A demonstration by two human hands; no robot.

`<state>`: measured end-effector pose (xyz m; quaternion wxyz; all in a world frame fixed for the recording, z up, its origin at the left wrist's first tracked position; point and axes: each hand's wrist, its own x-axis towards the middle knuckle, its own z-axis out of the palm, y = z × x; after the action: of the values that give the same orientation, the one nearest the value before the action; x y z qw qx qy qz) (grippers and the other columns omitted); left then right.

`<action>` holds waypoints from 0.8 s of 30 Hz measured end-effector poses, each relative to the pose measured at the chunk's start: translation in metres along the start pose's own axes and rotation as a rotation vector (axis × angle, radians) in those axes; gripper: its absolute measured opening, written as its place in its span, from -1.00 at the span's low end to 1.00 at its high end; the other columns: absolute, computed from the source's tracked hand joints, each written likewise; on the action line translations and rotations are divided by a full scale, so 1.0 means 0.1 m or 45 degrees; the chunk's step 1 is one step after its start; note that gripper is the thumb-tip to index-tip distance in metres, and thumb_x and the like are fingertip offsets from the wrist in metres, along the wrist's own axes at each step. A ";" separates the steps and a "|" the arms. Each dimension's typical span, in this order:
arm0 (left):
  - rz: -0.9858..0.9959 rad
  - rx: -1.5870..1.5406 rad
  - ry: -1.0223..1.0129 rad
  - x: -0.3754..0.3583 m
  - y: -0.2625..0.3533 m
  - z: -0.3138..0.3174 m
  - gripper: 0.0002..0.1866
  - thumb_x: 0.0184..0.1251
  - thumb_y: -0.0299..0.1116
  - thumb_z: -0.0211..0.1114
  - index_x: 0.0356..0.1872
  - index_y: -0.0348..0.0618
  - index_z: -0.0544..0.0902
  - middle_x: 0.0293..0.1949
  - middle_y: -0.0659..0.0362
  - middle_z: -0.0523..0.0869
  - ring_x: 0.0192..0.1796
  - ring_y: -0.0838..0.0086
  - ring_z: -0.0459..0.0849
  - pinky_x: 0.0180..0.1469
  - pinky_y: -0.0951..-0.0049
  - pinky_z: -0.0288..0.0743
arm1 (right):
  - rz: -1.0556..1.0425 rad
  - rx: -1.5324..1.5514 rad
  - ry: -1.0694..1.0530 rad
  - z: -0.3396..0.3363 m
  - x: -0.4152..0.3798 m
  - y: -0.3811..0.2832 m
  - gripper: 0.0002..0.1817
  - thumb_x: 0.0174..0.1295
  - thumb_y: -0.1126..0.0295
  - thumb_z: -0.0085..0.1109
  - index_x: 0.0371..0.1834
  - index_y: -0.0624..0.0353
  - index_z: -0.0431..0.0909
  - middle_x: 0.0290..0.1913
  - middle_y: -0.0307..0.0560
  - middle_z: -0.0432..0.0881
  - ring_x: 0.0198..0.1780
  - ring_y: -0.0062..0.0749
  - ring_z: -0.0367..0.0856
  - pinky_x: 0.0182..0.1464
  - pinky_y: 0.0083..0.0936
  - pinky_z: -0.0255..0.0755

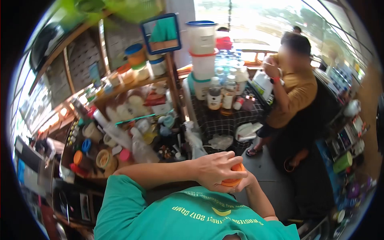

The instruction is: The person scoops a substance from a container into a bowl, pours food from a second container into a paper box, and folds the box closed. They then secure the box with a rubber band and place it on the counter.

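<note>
Low at six o'clock, just above the green T-shirt (192, 218) of the person wearing the camera, both hands meet on an orange lid-like object (235, 176). The left hand (216, 168) lies over it from the eleven o'clock side, fingers curled down across its top and closed on it. The right hand (246, 181) sits underneath and behind at four o'clock, mostly hidden; it cups the orange piece from below, though how tightly its fingers close cannot be told. Only a rim and a small curved patch of the orange thing show between the two hands, so whether it is a lid or a small container is unclear.

Up at twelve o'clock a stack of white plastic tubs (203, 48) with blue, red and teal lids rises beside a cluster of bottles (222, 94) on a checked cloth (218, 120). Toward ten o'clock a wooden shelf (132, 86) carries jars and small pots, with more cups and containers crowded on the counter (100, 156) at nine o'clock. At two o'clock another person in a mustard shirt (290, 96) stands well apart from the hands, one hand (272, 68) raised near the head. A green cup (343, 162) sits among clutter at three o'clock.
</note>
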<state>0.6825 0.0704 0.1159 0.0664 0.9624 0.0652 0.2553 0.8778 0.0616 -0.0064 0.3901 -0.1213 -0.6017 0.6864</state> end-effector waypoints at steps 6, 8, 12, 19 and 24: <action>0.028 -0.265 -0.060 -0.51 -0.15 -0.44 -0.37 0.20 -0.04 0.45 0.27 -0.06 0.58 0.09 -0.11 0.54 -0.06 0.03 0.61 -0.01 0.09 0.58 | 0.210 0.282 -0.427 0.18 0.52 0.33 0.01 -0.31 0.31 0.67 0.38 0.14 0.42 0.22 -0.04 0.61 0.28 -0.28 0.61 0.29 -0.26 0.55; -0.067 -0.325 -0.130 -0.78 -0.26 -0.68 -0.32 0.25 0.03 0.43 0.32 -0.13 0.55 0.18 -0.15 0.55 0.10 -0.08 0.61 0.17 0.04 0.52 | 0.301 0.301 -0.378 0.30 0.66 0.44 0.08 -0.28 0.28 0.68 0.45 0.19 0.34 0.28 0.02 0.57 0.32 -0.21 0.58 0.34 -0.22 0.50; -0.373 -0.185 0.115 -1.39 -0.57 -1.29 -0.19 0.21 0.12 0.45 0.37 -0.20 0.50 0.32 -0.12 0.54 0.41 -0.01 0.50 0.42 0.04 0.35 | 0.138 0.428 -0.292 0.58 0.93 0.36 0.14 -0.29 0.29 0.67 0.49 0.22 0.27 0.32 0.00 0.55 0.33 -0.23 0.56 0.41 -0.21 0.43; -1.453 0.996 0.553 -2.59 -2.30 -2.84 -0.01 0.12 0.13 0.51 0.46 -0.27 0.32 0.13 -0.10 0.70 0.32 -0.03 0.57 0.47 -0.16 0.23 | 0.159 0.060 0.324 0.80 0.81 0.52 0.08 -0.27 0.36 0.62 0.47 0.20 0.30 0.30 -0.11 0.55 0.33 -0.34 0.53 0.43 -0.29 0.37; -1.623 1.457 0.043 -2.64 -2.89 -3.18 0.22 0.14 0.54 0.21 0.60 -0.23 0.12 0.19 -0.11 0.72 0.45 -0.18 0.46 0.46 -0.67 -0.37 | 0.188 0.064 0.471 1.01 0.58 0.69 0.06 -0.28 0.43 0.61 0.46 0.21 0.31 0.27 -0.12 0.57 0.31 -0.35 0.54 0.40 -0.30 0.39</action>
<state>0.2696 0.3426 0.2159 -0.2996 0.6235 0.7134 0.1114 0.7482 0.0299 -0.0269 0.4455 -0.2793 -0.4919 0.6940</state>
